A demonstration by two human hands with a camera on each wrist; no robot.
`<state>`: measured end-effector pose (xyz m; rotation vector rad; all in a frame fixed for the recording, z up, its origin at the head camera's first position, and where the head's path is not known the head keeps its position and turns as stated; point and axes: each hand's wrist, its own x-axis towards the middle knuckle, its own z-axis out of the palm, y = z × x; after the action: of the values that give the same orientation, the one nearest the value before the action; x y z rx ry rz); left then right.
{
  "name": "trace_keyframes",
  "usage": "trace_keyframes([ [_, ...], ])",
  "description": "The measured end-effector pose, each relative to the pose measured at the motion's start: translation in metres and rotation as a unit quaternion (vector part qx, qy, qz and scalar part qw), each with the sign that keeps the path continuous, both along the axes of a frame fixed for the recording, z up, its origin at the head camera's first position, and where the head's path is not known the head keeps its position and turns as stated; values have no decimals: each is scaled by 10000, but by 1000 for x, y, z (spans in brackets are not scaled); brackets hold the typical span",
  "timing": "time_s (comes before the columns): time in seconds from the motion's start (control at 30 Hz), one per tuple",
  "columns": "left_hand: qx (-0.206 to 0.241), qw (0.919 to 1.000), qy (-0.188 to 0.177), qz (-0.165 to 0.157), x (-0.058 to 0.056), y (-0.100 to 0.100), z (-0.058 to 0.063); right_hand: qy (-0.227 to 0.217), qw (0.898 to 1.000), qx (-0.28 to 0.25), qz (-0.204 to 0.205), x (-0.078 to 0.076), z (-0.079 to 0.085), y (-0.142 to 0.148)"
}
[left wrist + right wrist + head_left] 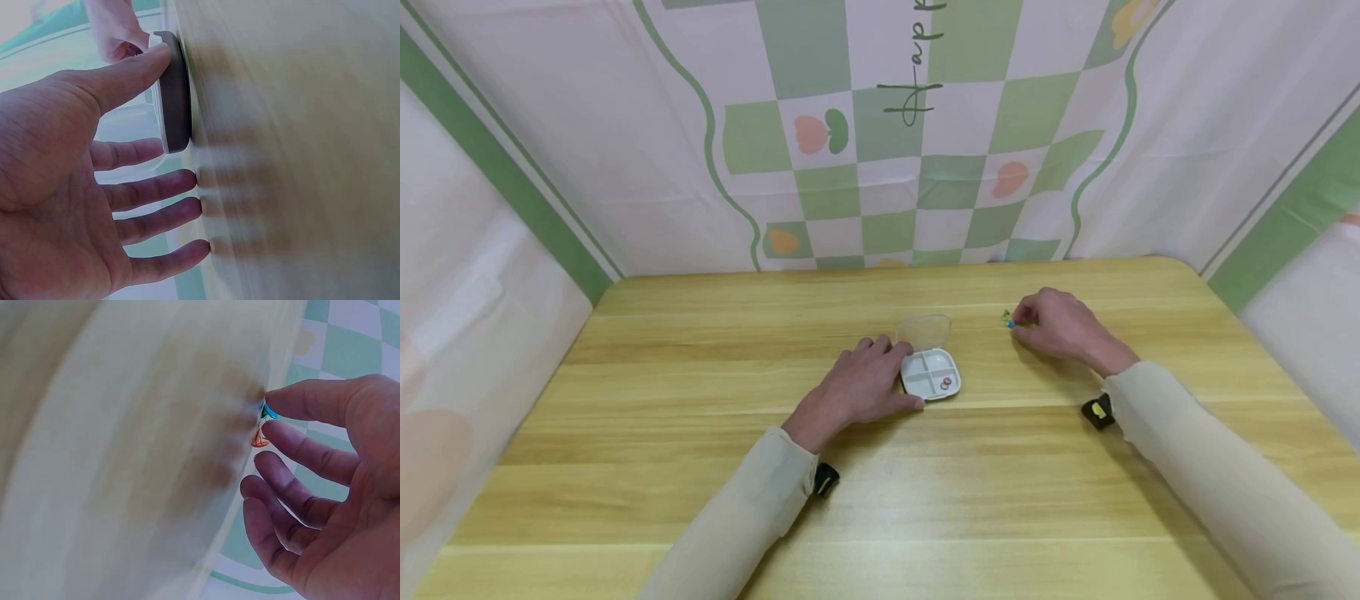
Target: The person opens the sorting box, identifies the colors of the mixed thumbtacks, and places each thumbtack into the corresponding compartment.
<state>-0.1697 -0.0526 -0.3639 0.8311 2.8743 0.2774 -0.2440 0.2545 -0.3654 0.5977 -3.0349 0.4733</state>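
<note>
A small white pill box with four... compartments lies on the table, its clear lid tipped back. My left hand holds it at its left side, thumb along the near edge and index finger at the far corner; the other fingertips rest on the wood. Small pink pieces lie in its near right compartment. To the right, my right hand reaches down to tiny coloured pieces. A blue piece sits between the slightly parted thumb and index fingertips, with an orange piece just beside the index finger.
The wooden table spreads around both hands. Behind it hangs a green and white checked cloth, with more cloth at both sides. Black wrist devices sit under both cuffs.
</note>
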Motion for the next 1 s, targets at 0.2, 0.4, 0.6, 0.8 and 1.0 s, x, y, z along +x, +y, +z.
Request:
trace_keyframes([
  [0.2,-6,10000,-8,-8,0,0,0,-28,9999,103,-67,-1,0,-1],
  [0.4,-48,10000,-7,11,0,0,0,-141,9998,120,-59,0,2,-4],
  [0.6,-45,10000,-5,7,0,0,1,-118,9998,162,-65,-1,2,-5],
  [0.8,-40,10000,-4,-10,1,0,1,-112,9998,159,-74,-1,2,-5],
  [1.0,-42,10000,-12,-7,0,0,2,-196,9996,182,-100,0,3,-4],
])
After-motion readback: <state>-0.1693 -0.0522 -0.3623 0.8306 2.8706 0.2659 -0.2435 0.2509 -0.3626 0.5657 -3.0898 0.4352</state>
